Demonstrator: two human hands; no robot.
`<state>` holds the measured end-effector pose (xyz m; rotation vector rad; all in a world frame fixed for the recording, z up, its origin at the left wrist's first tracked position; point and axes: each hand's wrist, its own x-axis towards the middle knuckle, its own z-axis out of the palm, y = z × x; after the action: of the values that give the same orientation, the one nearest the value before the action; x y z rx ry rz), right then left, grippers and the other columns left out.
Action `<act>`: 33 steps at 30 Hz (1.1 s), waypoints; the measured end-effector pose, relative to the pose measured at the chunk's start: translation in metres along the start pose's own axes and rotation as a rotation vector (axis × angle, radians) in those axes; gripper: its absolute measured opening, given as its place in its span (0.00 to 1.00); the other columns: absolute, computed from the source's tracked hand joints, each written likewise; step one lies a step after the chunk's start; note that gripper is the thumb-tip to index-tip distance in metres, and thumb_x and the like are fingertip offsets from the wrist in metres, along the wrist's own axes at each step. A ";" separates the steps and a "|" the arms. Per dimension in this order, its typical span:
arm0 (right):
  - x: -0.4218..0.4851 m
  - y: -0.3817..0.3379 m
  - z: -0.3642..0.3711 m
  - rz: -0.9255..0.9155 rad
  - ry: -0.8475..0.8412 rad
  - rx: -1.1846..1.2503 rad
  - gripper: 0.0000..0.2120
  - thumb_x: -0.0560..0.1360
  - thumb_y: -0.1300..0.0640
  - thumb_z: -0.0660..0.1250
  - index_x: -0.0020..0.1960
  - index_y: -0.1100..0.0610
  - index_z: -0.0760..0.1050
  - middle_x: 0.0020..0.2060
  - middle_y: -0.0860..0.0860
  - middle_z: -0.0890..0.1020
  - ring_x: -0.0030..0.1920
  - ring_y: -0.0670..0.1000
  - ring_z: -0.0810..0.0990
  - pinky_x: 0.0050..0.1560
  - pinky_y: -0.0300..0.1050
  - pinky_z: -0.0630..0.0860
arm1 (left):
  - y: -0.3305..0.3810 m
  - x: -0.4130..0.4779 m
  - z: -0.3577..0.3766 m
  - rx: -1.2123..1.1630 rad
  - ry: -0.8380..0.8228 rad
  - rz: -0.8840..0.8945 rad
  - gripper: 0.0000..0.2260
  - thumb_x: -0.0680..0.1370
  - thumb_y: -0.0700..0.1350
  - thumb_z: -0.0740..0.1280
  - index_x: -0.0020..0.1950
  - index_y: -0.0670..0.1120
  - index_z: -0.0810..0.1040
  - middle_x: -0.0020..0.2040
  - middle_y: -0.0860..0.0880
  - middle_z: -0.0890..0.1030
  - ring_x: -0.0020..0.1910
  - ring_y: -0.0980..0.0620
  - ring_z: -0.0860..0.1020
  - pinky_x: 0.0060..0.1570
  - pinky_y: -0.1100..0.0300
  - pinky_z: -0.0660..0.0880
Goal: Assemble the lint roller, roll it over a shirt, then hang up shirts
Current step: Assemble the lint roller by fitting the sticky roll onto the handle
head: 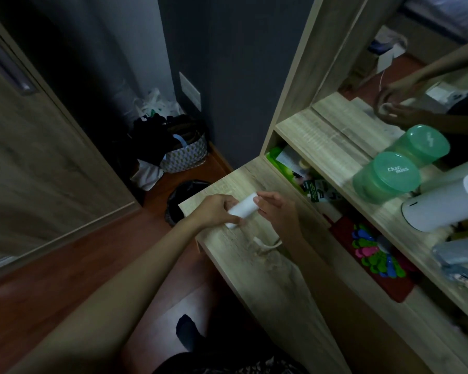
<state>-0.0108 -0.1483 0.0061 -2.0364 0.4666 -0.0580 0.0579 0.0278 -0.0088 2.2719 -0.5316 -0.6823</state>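
Observation:
A white lint roll [244, 209], a short cylinder, is held just above the wooden dresser top [254, 265]. My left hand [216, 211] grips it from the left side. My right hand [276, 211] is at its right end, fingers spread and touching the roll's edge. The white lint roller handle [265, 245] lies on the dresser top just below the hands. No shirt is visible apart from dark clothes in the basket.
A laundry basket [185, 155] with dark clothes stands on the floor in the corner, a black bin [184, 201] beside the dresser. On the shelf are a green jar [387, 176] and a white container [443, 206]. A mirror [416, 63] reflects the hands. Wardrobe door at left.

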 end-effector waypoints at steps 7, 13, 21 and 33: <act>-0.009 -0.003 -0.015 -0.096 -0.012 -0.030 0.09 0.76 0.61 0.67 0.55 0.60 0.79 0.48 0.52 0.82 0.46 0.48 0.81 0.48 0.44 0.81 | 0.002 -0.001 -0.005 -0.057 -0.067 0.010 0.17 0.69 0.53 0.77 0.56 0.50 0.82 0.45 0.55 0.81 0.43 0.58 0.76 0.41 0.67 0.69; -0.017 0.044 -0.025 0.062 0.138 -0.198 0.08 0.78 0.50 0.62 0.45 0.52 0.77 0.40 0.48 0.81 0.41 0.46 0.80 0.43 0.45 0.78 | -0.013 0.000 -0.005 -0.226 -0.055 -0.062 0.24 0.64 0.60 0.76 0.55 0.50 0.82 0.49 0.50 0.82 0.46 0.52 0.79 0.45 0.59 0.73; -0.037 0.065 -0.022 0.254 0.138 -0.423 0.21 0.78 0.44 0.60 0.61 0.59 0.70 0.52 0.57 0.80 0.51 0.59 0.80 0.48 0.51 0.77 | -0.013 -0.004 -0.001 -0.412 -0.054 -0.170 0.13 0.72 0.48 0.75 0.52 0.44 0.81 0.38 0.50 0.78 0.31 0.60 0.76 0.29 0.68 0.71; -0.029 0.049 -0.014 0.206 0.136 -0.274 0.14 0.81 0.53 0.57 0.54 0.62 0.75 0.45 0.57 0.82 0.44 0.54 0.80 0.42 0.41 0.70 | -0.007 -0.011 -0.001 -0.677 -0.117 -0.319 0.20 0.72 0.45 0.75 0.58 0.34 0.77 0.46 0.42 0.82 0.39 0.54 0.83 0.37 0.64 0.80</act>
<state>-0.0553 -0.1705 -0.0247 -2.2479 0.8039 -0.0075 0.0509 0.0386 -0.0096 1.6879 0.0303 -0.9818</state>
